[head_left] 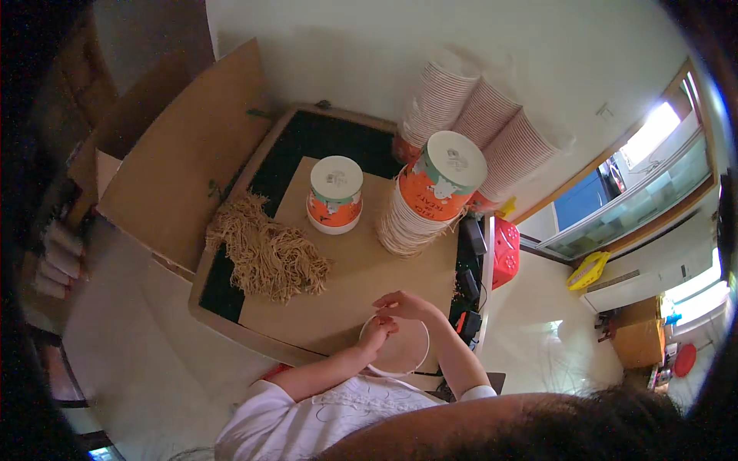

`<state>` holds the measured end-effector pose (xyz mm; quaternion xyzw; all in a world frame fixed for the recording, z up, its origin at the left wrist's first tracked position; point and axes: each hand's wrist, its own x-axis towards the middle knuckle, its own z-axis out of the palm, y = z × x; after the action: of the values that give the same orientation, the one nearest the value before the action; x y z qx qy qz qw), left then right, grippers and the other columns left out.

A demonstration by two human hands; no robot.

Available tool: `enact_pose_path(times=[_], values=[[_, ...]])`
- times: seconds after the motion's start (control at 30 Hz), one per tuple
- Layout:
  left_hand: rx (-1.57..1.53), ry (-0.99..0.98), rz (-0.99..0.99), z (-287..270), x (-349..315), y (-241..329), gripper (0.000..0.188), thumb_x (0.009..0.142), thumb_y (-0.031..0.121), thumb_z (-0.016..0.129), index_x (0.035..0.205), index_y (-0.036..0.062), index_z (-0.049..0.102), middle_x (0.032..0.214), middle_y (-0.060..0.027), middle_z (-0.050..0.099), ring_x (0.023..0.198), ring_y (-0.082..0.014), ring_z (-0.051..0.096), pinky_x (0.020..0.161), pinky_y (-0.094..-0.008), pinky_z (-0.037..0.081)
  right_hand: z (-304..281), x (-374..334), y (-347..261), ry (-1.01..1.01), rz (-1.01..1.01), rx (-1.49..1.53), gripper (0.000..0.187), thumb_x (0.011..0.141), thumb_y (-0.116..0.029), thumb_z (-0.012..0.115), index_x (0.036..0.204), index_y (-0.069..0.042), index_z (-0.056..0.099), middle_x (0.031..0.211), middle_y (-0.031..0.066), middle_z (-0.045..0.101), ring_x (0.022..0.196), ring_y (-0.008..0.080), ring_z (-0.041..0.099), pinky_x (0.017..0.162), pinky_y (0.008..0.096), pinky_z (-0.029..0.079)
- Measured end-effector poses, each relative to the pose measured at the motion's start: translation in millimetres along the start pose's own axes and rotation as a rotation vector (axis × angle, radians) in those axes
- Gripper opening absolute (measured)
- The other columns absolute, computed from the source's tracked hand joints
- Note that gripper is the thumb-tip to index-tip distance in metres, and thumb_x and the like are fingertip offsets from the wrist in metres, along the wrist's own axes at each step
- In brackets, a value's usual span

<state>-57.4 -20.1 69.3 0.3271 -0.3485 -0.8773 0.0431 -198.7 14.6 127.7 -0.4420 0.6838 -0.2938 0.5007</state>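
Observation:
Close to my body, a paper bucket (406,349) with a pale inside stands with its mouth toward me. My left hand (377,335) is closed over its left rim, fingers bent into the mouth. Across the far rim reaches my right hand (406,306), its fingers bent together near the left hand; anything small between them is too fine to see. Beyond lies a heap of tan twisted cords (269,250). An orange and green paper bucket (335,196) sits upside down on the cardboard sheet (300,323). To its right leans a stack of similar buckets (430,192) with cords around the lower part.
Tall nested stacks of paper buckets (503,154) in clear plastic rest against the wall. A large open cardboard box (184,154) stands left of the table. Small black devices (469,284) line the table's right edge, beside a red plastic stool (505,252).

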Motion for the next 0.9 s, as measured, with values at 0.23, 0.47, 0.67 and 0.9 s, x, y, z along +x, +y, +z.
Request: enact_pose_path(times=[0.23, 0.47, 0.67, 0.9], values=[[-0.048, -0.132, 0.085, -2, 1, -3, 0.004, 0.07, 0.009, 0.055, 0.067, 0.0072, 0.053, 0.066, -0.0013, 0.054, 0.064, -0.0102, 0.054, 0.055, -0.0231, 0.041, -8, 1, -18, -0.158, 0.004, -0.373, 0.029, 0.081, -0.031, 0.053, 0.095, -0.007, 0.062, 0.087, 0.0108, 0.063, 0.078, 0.0177, 0.057, 0.073, 0.0303, 0.044], [0.212, -0.279, -0.278, -7, -27, 62, 0.009, 0.079, 0.014, 0.054, 0.078, 0.0046, 0.051, 0.067, -0.0042, 0.055, 0.059, -0.01, 0.054, 0.051, -0.0234, 0.045, -4, -14, -23, -0.087, 0.034, -0.292, 0.029, 0.081, -0.03, 0.051, 0.097, -0.008, 0.062, 0.091, 0.0088, 0.062, 0.079, 0.0171, 0.056, 0.072, 0.0305, 0.044], [0.679, -0.286, 0.075, -11, -17, 88, 0.006, 0.078, 0.008, 0.055, 0.082, 0.005, 0.052, 0.064, -0.0016, 0.055, 0.046, -0.0063, 0.047, 0.038, -0.0213, 0.037, 1, -13, 4, -0.072, 0.11, -0.278, 0.023, 0.081, -0.025, 0.053, 0.094, -0.007, 0.062, 0.083, 0.0073, 0.063, 0.074, 0.0134, 0.054, 0.067, 0.029, 0.044], [0.781, -0.261, 0.289, -18, -4, 90, 0.007, 0.077, 0.008, 0.055, 0.083, 0.0049, 0.053, 0.065, -0.001, 0.056, 0.048, -0.0072, 0.047, 0.044, -0.0224, 0.039, 12, -18, 6, 0.202, 0.101, 0.118, 0.015, 0.075, -0.019, 0.062, 0.078, -0.004, 0.061, 0.068, 0.0028, 0.06, 0.063, 0.0075, 0.05, 0.057, 0.0247, 0.042]])
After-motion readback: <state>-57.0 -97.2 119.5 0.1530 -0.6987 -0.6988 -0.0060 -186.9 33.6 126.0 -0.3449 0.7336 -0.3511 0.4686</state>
